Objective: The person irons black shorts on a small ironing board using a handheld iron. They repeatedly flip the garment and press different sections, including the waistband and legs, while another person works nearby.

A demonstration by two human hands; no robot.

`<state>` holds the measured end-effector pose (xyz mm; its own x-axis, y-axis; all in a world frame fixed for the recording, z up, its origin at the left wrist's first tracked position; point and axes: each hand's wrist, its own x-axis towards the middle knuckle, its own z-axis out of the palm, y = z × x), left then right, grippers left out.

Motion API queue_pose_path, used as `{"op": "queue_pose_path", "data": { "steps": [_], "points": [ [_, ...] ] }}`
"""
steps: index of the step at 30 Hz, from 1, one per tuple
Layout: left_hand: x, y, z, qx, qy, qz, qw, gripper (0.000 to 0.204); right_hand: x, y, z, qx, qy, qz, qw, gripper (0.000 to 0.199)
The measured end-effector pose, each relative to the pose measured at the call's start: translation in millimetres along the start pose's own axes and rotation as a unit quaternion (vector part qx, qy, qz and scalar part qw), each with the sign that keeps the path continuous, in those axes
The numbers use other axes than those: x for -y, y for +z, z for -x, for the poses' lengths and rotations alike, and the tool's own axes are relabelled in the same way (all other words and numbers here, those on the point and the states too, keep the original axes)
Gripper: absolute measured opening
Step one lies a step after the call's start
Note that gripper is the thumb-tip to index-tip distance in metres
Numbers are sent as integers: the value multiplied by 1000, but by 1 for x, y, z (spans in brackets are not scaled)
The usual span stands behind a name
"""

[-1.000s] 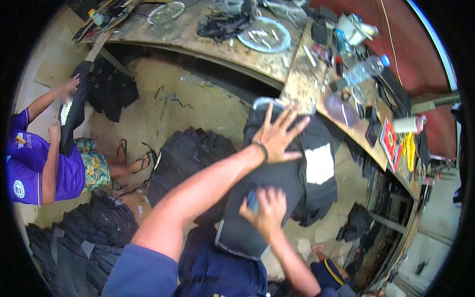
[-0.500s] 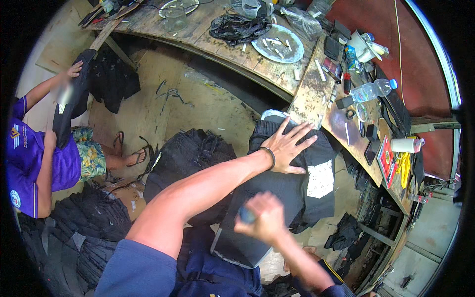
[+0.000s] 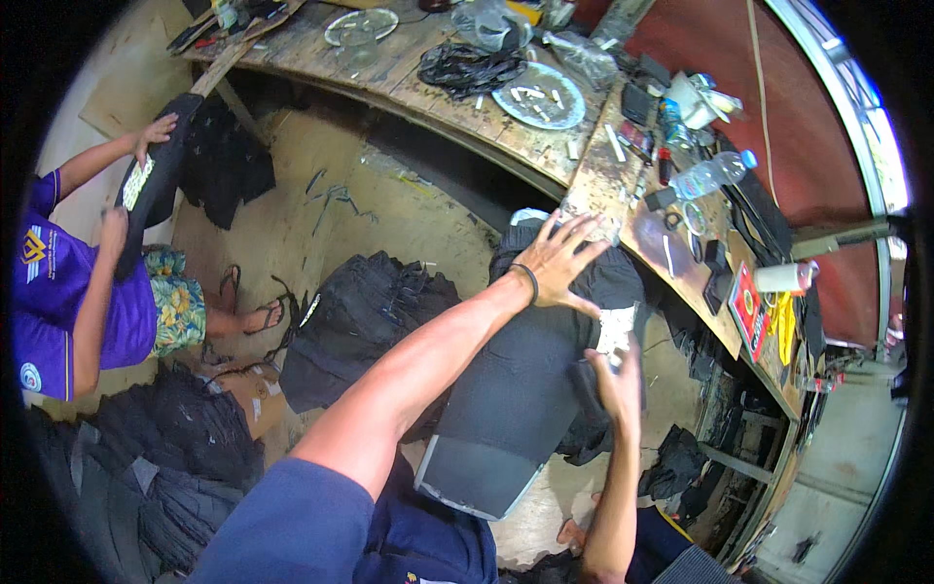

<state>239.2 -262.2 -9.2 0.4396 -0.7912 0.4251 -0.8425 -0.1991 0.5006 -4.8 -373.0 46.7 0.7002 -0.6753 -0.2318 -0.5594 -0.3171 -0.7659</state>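
Note:
A black garment (image 3: 535, 341) with a gathered waist is drawn over a flat dark board (image 3: 477, 477) with a pale edge. Across its upper part my left hand (image 3: 564, 261) lies with fingers spread, holding nothing. A white printed sheet (image 3: 615, 329) lies on the garment's right side. Against the sheet's lower edge is my right hand (image 3: 620, 384), blurred, its fingers closed. A dark, rounded shape shows beside those fingers; whether it is a tool or bunched cloth I cannot tell.
A wooden bench (image 3: 428, 58) curves around the far side, holding a plate (image 3: 540, 95) with white sticks and a plastic bottle (image 3: 715, 175). Black garments lie heaped on the floor (image 3: 360, 302). At left, a person (image 3: 88, 263) in purple works on a narrow board.
My right hand has moved right and up from above the garment's middle to the white sheet's lower edge. My left hand stays spread on the cloth. The view has shifted slightly.

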Motion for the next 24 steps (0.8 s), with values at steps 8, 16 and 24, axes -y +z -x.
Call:
{"op": "queue_pose_path", "data": {
  "steps": [8, 16, 24],
  "points": [
    [-56, -48, 129, 43, -341, -51, 938, 123, -13, 0, 18, 9, 34, 79, 996, 109],
    [2, -30, 92, 95, -448, 144, 877, 169, 30, 40, 107, -140, -283, 75, 946, 59],
    [24, -9, 91, 33, -416, 159, 895, 142, 69, 78, 20, -21, -408, 146, 901, 48]
  ]
}}
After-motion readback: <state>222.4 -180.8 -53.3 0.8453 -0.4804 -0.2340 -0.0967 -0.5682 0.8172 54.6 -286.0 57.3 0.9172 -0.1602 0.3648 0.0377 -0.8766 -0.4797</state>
